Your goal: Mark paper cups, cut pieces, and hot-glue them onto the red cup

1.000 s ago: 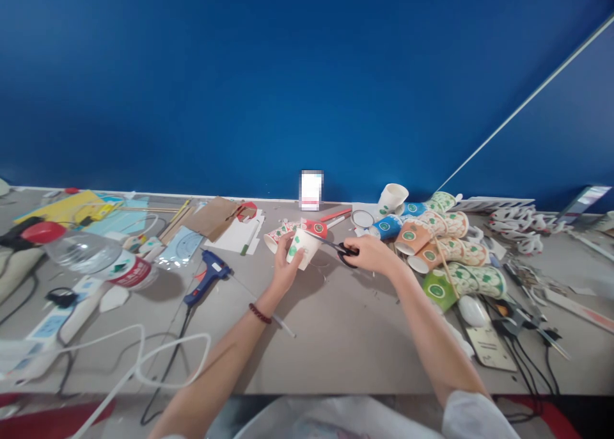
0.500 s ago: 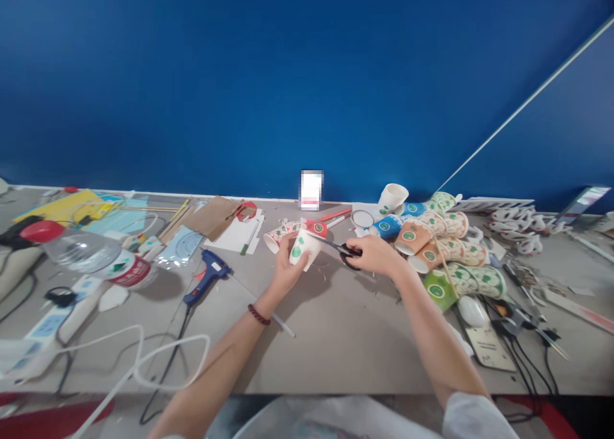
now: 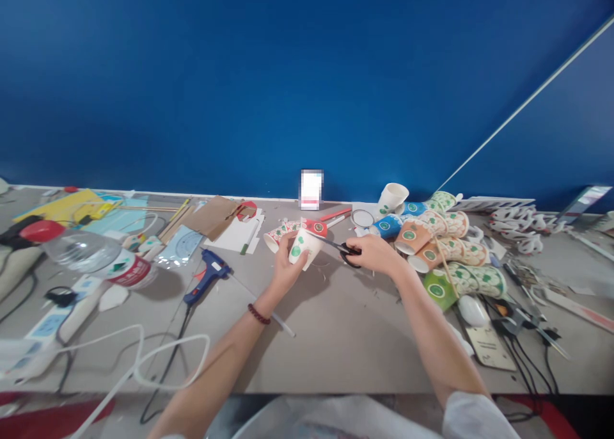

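Note:
My left hand [image 3: 284, 266] is closed round a white paper cup [image 3: 302, 247] with green spots, held just above the grey table [image 3: 336, 336]. My right hand [image 3: 371, 255] grips black-handled scissors [image 3: 341, 248], whose blades reach left to the cup's rim. A red and white patterned cup [image 3: 278, 233] lies on its side just behind the held cup. Small paper scraps lie on the table below the hands.
A heap of coloured paper cups [image 3: 441, 240] lies to the right, with cables and a mouse [image 3: 472, 311] beyond. A blue glue gun [image 3: 207, 276] and a plastic bottle [image 3: 91, 253] lie to the left, with a power strip [image 3: 43, 330], white cable, cardboard and paper.
The left hand has turned the cup slightly; the scissors have shifted a little along its rim. Everything else stays put.

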Demonstrator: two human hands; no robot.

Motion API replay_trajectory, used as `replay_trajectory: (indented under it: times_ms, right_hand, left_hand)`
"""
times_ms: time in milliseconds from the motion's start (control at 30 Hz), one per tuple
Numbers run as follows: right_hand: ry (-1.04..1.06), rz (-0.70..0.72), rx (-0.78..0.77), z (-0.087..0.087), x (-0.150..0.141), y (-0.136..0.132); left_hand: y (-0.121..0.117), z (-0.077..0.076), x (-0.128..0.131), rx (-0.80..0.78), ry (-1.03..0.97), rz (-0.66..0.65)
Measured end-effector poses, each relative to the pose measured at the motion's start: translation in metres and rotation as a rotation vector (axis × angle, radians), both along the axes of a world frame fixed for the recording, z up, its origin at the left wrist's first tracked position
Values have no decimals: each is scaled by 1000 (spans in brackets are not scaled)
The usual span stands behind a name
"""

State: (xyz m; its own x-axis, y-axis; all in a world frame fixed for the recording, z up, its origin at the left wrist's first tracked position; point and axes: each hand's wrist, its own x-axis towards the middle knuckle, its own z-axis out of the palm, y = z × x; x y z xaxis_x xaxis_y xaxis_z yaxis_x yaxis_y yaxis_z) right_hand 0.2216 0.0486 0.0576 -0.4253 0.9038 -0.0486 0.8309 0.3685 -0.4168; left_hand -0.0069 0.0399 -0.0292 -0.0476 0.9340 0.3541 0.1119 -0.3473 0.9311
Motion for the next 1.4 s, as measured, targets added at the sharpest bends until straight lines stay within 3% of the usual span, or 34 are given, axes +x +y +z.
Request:
replay_trajectory:
  times_ms: [700,1100,1400]
  right_hand:
    - [-3,-7,-3,2,3,0]
    - [-42,-7,53,3,6,0]
    - [-14,1,38,1,4,-1]
  left_hand:
    - [-6,6,4,45,99,41]
    - [-9,9,9,88,102,127]
    - [-8,5,7,127,155,129]
